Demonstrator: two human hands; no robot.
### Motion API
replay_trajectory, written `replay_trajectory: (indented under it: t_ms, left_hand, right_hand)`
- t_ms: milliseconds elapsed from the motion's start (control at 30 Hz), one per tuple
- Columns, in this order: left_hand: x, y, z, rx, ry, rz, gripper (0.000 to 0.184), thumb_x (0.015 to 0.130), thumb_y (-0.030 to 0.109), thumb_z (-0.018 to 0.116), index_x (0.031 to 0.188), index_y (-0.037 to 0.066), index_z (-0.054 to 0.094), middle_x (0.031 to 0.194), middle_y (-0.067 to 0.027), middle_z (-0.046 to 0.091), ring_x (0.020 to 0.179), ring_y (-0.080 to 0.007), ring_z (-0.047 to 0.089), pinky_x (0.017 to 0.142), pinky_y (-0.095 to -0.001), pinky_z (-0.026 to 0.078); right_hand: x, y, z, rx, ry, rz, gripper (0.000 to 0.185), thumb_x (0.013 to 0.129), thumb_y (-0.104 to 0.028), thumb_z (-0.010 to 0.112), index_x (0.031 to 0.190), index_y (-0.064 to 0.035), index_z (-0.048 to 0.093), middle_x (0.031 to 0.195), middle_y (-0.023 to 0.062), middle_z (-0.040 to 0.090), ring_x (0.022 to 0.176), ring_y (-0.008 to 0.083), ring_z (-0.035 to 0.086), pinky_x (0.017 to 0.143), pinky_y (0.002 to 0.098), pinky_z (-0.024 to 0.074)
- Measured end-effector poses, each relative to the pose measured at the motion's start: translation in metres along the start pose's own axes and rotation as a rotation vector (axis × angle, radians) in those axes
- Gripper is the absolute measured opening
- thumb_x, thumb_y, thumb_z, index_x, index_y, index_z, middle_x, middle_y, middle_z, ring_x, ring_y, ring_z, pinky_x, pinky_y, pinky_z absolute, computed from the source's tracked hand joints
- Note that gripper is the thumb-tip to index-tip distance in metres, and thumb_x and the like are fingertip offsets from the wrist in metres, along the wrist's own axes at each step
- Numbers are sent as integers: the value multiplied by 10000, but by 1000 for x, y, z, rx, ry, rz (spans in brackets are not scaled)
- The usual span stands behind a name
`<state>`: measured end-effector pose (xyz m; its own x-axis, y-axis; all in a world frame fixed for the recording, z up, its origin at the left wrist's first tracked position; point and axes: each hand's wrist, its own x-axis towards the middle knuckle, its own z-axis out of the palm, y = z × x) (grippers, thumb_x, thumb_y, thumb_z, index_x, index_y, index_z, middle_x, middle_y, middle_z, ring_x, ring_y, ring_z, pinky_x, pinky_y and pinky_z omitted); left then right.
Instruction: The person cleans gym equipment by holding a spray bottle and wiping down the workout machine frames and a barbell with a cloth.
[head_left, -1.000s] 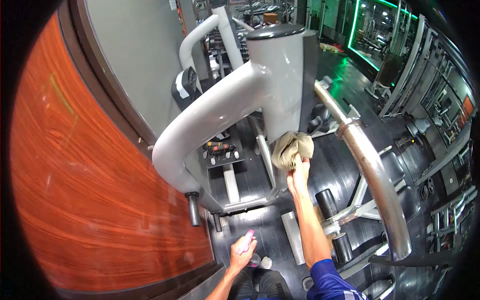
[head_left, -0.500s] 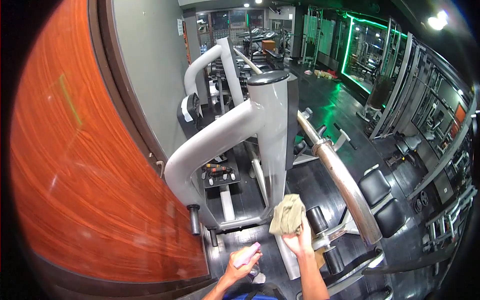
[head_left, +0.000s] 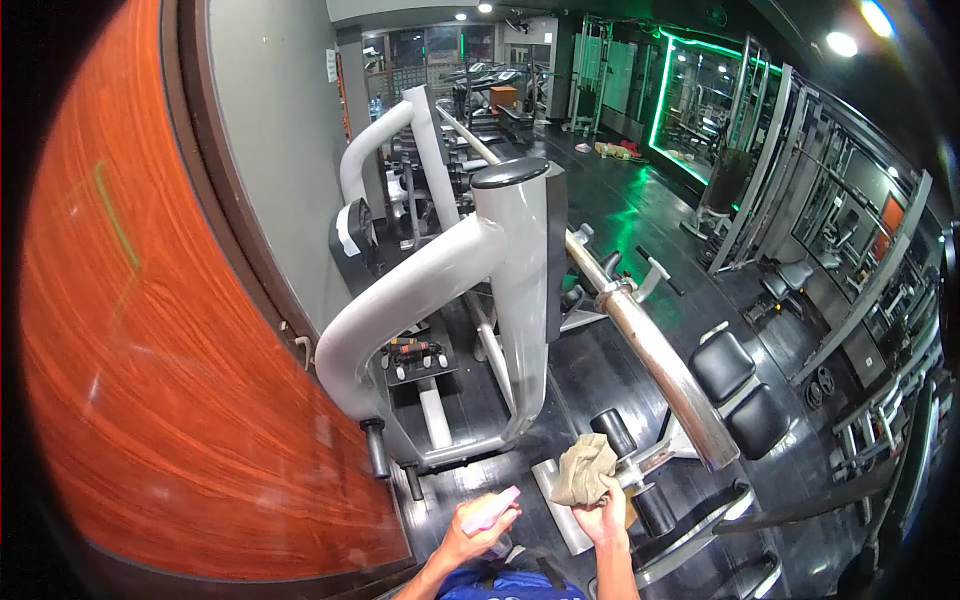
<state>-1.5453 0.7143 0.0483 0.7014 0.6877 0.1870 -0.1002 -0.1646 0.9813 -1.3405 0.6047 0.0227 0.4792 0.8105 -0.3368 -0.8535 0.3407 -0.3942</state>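
My left hand is closed around a spray bottle with a pink head. Most of its clear body is hidden under my fingers. My right hand, palm up, grips a crumpled khaki cloth. Both hands are low in the view, in front of my blue clothing. Just ahead stands a grey-white gym machine frame with a black cap on its upright post. The cloth is held apart from the post, over the floor and a white base bar.
A glossy wood-grain panel is close on my left. To the right, a worn metal bar slants down past a black padded seat. Grips lie on a small platform behind the frame. Racks and mirrors line the right side.
My view has shifted, so the machine appears further left and slightly lower. The cloth in my right hand has dropped away from the post. My left hand still holds the spray bottle.
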Motion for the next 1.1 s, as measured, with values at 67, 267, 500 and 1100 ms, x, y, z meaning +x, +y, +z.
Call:
replay_trajectory:
  t_ms: [67,267,500,1100]
  left_hand:
    - [6,4,2,33,-26,19,303,875,57,684,1170,-1,642,895,-79,701,693,-114,661,621,-246,530]
    - [23,4,20,101,-89,103,291,880,15,655,1170,-7,630,916,-95,705,707,-128,674,609,-252,543]
    - [41,-4,72,88,-18,128,315,848,14,685,1157,-16,635,902,-105,697,762,-153,668,683,-271,526]
    - [105,27,218,-41,544,150,189,850,-55,631,1039,-68,630,882,-135,693,798,-179,682,709,-295,559]
  right_hand:
    - [-3,-3,-4,-5,28,-31,533,854,-219,561,1360,-84,464,1314,100,558,1219,263,537,1063,439,405]
    - [1,-22,-15,82,57,-48,469,879,-204,533,1322,-53,497,1271,108,592,1185,263,564,1038,425,430]
    - [23,-76,-32,55,-1,-28,463,878,-180,547,1318,-43,492,1295,112,575,1207,270,546,1064,437,401]
    - [127,-250,32,-187,-272,5,451,931,-412,513,1283,-133,549,1227,28,619,1099,206,602,947,399,474]
